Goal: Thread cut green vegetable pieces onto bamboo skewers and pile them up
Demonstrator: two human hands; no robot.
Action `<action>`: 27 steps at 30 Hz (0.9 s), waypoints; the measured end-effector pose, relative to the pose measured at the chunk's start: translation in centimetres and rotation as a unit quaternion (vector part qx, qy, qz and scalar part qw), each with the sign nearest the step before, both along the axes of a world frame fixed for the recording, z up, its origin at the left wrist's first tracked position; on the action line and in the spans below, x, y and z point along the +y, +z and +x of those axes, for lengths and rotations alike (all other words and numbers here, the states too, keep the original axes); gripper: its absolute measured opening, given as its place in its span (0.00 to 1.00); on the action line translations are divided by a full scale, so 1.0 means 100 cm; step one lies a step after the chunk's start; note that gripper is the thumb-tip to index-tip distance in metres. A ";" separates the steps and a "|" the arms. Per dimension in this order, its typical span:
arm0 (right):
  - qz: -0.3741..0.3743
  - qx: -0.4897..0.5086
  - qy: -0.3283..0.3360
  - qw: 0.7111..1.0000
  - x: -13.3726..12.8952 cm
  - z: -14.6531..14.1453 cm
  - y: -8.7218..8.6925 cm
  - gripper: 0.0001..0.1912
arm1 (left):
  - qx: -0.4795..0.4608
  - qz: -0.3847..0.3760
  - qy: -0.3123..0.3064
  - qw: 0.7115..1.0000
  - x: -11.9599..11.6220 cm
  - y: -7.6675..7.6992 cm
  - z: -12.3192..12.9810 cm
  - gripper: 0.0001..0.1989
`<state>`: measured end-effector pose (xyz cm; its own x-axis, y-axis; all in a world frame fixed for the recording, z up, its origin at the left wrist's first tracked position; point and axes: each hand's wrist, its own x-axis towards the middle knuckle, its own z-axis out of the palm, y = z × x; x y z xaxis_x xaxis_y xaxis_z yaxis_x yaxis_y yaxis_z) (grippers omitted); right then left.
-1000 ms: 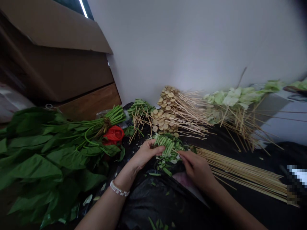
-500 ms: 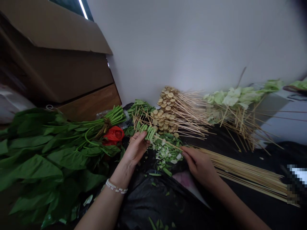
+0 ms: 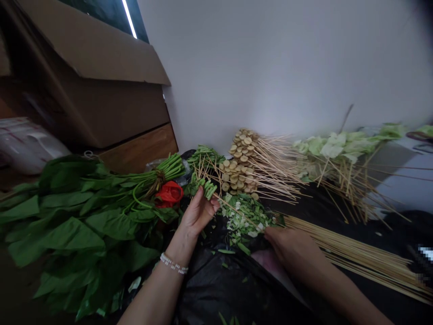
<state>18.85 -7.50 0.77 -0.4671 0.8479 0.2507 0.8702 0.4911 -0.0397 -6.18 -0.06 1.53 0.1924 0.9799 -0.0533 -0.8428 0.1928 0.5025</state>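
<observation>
This stick (image 3: 239,212) should be light and stiff, best held by its bare end; the green stems (image 3: 207,188) threaded on it look crisp and might split if squeezed. My right hand (image 3: 292,246) pinches that end, and the stick slants away to my half-curled left hand (image 3: 199,213), the stems at its fingertips (whether it grips, I cannot tell).

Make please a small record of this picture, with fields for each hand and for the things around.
Left hand: holds green stem pieces on a stick
Right hand: holds the stick's other end
Between hands: chopped greens
Left side: leafy bunch, red plastic, cardboard box
Near wall: pale round slices on sticks
Right side: loose sticks, pale green leaves
</observation>
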 end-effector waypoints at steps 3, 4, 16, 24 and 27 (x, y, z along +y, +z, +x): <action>-0.029 0.067 0.015 0.997 0.000 0.002 0.011 0.13 | 0.000 0.024 -0.032 0.999 -0.003 -0.001 0.001 0.14; -0.037 0.096 0.025 0.994 0.002 0.001 0.016 0.13 | 0.006 0.032 -0.045 0.998 -0.004 -0.001 0.002 0.16; -0.264 0.416 0.050 0.869 0.111 -0.072 0.079 0.10 | 0.023 -0.004 -0.111 0.994 -0.004 -0.010 0.009 0.11; -0.299 0.390 -0.005 0.871 0.178 -0.125 0.080 0.14 | 0.029 -0.014 -0.112 0.993 -0.002 -0.013 0.008 0.12; -0.278 0.363 -0.008 0.889 0.185 -0.129 0.079 0.17 | 0.030 -0.014 -0.111 0.993 -0.001 -0.013 0.007 0.12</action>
<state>5.98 11.00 8.71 -0.3402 0.9401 0.0212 0.5233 0.2080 -0.8264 -5.45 -0.20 0.19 0.3987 0.9119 -0.0977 -0.7471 0.3847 0.5420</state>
